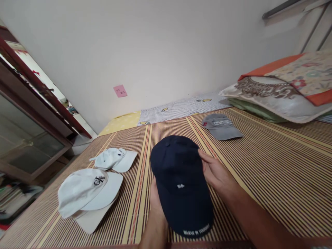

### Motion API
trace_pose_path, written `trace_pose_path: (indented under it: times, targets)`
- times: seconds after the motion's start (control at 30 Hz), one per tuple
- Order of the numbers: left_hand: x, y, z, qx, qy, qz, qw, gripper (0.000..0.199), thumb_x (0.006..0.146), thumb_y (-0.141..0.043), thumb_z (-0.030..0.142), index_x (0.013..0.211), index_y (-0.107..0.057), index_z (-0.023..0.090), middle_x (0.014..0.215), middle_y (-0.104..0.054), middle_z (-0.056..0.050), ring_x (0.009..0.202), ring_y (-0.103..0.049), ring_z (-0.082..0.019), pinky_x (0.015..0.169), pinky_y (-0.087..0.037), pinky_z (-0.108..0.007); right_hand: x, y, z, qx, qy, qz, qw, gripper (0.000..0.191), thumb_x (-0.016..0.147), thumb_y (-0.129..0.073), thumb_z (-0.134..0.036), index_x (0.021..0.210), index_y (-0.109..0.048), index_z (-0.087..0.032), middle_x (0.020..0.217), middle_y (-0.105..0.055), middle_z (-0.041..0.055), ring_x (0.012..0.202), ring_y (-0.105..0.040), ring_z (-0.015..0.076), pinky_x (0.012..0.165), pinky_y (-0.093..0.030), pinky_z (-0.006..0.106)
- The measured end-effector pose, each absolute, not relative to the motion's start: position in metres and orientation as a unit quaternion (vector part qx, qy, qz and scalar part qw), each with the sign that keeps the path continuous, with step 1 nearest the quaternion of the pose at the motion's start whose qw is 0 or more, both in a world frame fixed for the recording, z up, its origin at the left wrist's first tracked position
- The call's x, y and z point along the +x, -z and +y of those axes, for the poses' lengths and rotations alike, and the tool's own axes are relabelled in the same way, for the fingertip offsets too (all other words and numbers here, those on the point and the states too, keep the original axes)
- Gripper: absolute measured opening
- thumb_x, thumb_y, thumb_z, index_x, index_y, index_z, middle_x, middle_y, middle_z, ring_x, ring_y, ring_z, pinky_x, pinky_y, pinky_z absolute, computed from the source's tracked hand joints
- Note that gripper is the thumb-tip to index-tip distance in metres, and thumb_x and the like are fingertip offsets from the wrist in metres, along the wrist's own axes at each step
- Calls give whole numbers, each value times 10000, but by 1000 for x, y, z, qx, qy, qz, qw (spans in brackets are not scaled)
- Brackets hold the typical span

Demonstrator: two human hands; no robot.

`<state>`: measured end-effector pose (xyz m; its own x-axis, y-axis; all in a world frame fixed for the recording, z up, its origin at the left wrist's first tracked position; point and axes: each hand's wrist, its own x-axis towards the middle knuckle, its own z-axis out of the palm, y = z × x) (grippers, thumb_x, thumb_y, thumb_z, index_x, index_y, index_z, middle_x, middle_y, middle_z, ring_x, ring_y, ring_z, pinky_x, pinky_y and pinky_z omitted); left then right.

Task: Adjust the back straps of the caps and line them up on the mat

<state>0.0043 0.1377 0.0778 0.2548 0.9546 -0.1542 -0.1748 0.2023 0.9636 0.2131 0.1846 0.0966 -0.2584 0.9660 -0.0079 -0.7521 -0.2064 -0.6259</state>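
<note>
A navy baseball cap (178, 173) is held up in front of me, its brim pointing toward me with white lettering along the edge. My right hand (214, 173) grips its right side, thumb on the outside and the other fingers partly hidden. My left hand (156, 197) holds it from the left, with most of its fingers hidden behind the cap. On the left lie white caps: one with a dark monogram (80, 190) rests on a cream brim (94, 216), and a smaller white cap (111, 159) sits behind them. A grey cap (220, 126) lies farther back on the right.
A striped bamboo mat (259, 166) covers the bed. Pillows (275, 97) are piled at the right, beneath an orange floral cover (306, 74). A white wall (166, 52) with a pink note (120, 91) stands behind. A glass-fronted cabinet (26, 138) is at the left.
</note>
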Motion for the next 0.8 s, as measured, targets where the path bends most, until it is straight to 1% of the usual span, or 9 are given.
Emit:
trace_pose_path:
  times: [0.07, 0.13, 0.17, 0.23, 0.33, 0.5, 0.6, 0.7, 0.8]
  targets:
    - [6, -78, 137, 423, -481, 397, 658, 626, 967, -464, 723, 1336, -660, 257, 1349, -695, -127, 1190, -667, -314, 986, -556, -504, 218, -102, 187, -201, -746, -263, 578, 277, 877, -738, -382, 1116, -753, -243, 1124, -820, 60, 1236, -694, 285, 1111, -523, 464]
    - [5, -79, 136, 358, -530, 334, 692, 741, 920, -389, 825, 1320, -697, 282, 1308, -738, -112, 1233, -663, -331, 1028, -528, -503, 220, -110, 186, -196, -739, -280, 581, 401, 873, -690, -448, 1216, -731, -245, 1203, -799, 84, 1284, -663, 317, 1124, -503, 515]
    - [3, -78, 135, 325, -545, 297, 714, 719, 919, -407, 817, 1296, -720, 291, 1285, -756, -98, 1252, -659, -328, 1059, -507, -499, 219, -114, 183, -194, -735, -288, 582, 462, 876, -661, -492, 1262, -716, -244, 1227, -791, 93, 1297, -653, 327, 1131, -492, 531]
    - [0, -75, 134, 287, -546, 233, 752, 566, 937, -515, 720, 1220, -769, 300, 1244, -785, -69, 1285, -648, -307, 1122, -459, -481, 217, -121, 177, -193, -732, -300, 580, 559, 892, -591, -581, 1321, -692, -238, 1249, -782, 106, 1314, -639, 339, 1141, -472, 547]
    - [-1, -66, 133, 309, -511, 198, 778, 412, 939, -604, 597, 1149, -803, 304, 1200, -807, -42, 1301, -644, -282, 1179, -412, -454, 211, -128, 168, -188, -740, -316, 563, 613, 920, -517, -650, 1343, -685, -239, 1252, -780, 106, 1326, -629, 338, 1150, -452, 550]
    - [3, -60, 133, 307, -486, 199, 794, 499, 966, -548, 618, 1217, -782, 257, 1196, -806, -80, 1257, -674, -283, 1171, -433, -447, 212, -127, 165, -165, -756, -328, 542, 588, 956, -462, -662, 1317, -705, -266, 1263, -777, 83, 1334, -623, 316, 1158, -437, 543]
    - [5, -63, 133, 274, -491, 182, 807, 456, 998, -539, 560, 1253, -769, 260, 1226, -799, -58, 1225, -693, -251, 1174, -432, -415, 216, -124, 168, -151, -760, -313, 550, 532, 952, -485, -655, 1245, -743, -294, 1258, -782, 63, 1336, -623, 308, 1165, -433, 528]
    - [8, -67, 130, 249, -500, 122, 821, 473, 1043, -463, 532, 1292, -752, 251, 1265, -785, -56, 1255, -679, -242, 1222, -365, -408, 216, -128, 168, -134, -774, -286, 549, 503, 992, -445, -599, 1249, -746, -289, 1278, -776, 62, 1353, -611, 299, 1195, -396, 524]
    - [10, -70, 126, 245, -482, 53, 839, 564, 1069, -351, 549, 1346, -719, 224, 1298, -764, -95, 1352, -612, -279, 1273, -258, -455, 214, -133, 164, -112, -798, -249, 537, 582, 1044, -317, -557, 1340, -706, -241, 1312, -759, 90, 1377, -591, 299, 1225, -342, 540]
